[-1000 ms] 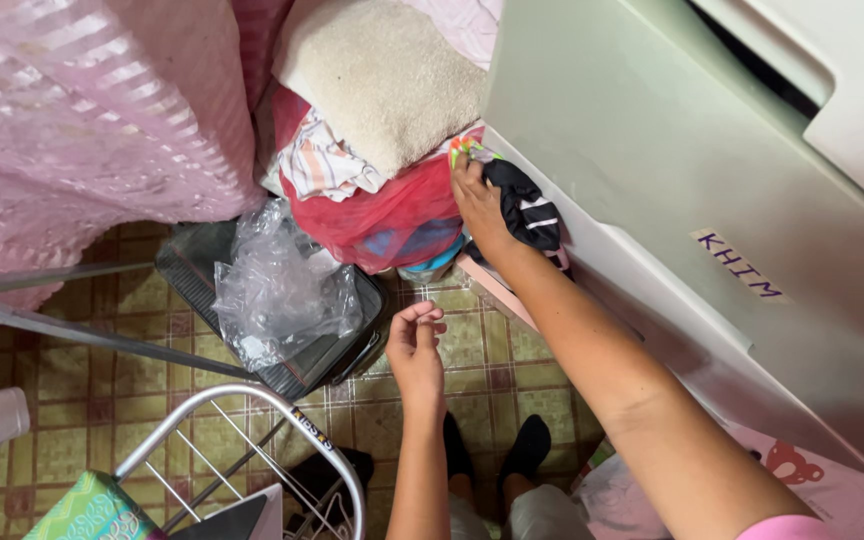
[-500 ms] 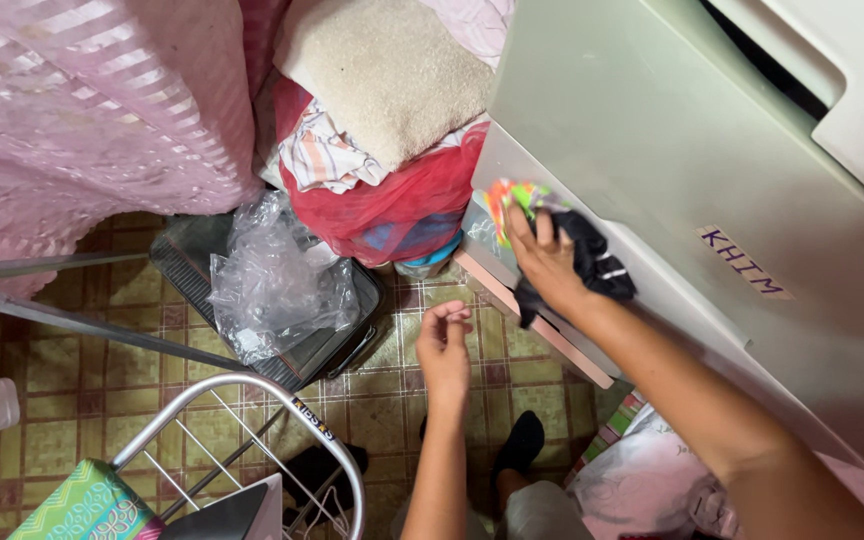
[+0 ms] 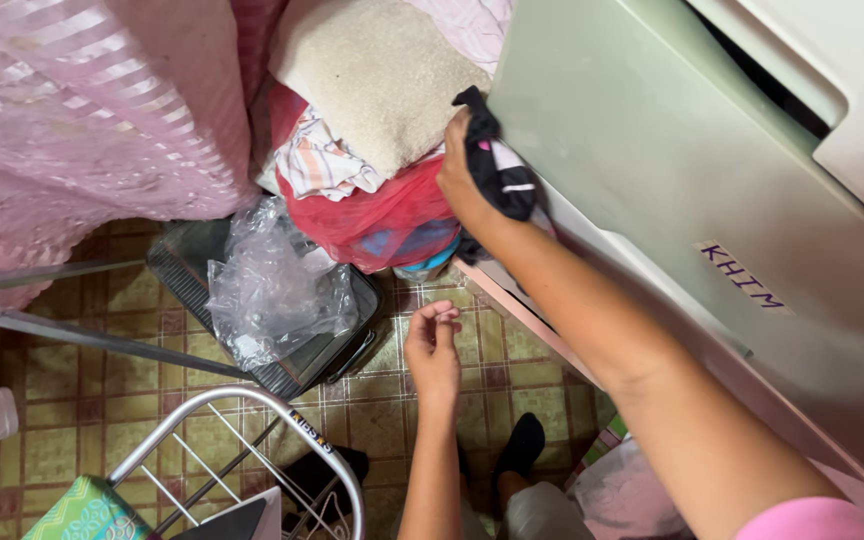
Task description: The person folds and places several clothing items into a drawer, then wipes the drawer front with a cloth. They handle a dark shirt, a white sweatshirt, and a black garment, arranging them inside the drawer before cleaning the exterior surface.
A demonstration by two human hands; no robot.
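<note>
Right hand point(image 3: 460, 170) clutching dark garment point(image 3: 497, 165) beside red bag point(image 3: 372, 215), left hand point(image 3: 432, 345) loosely curled, empty

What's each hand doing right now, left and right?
Left hand: empty, fingers loosely curled, above the tiled floor.
Right hand: closed on a dark cloth, by the red bag.
</note>
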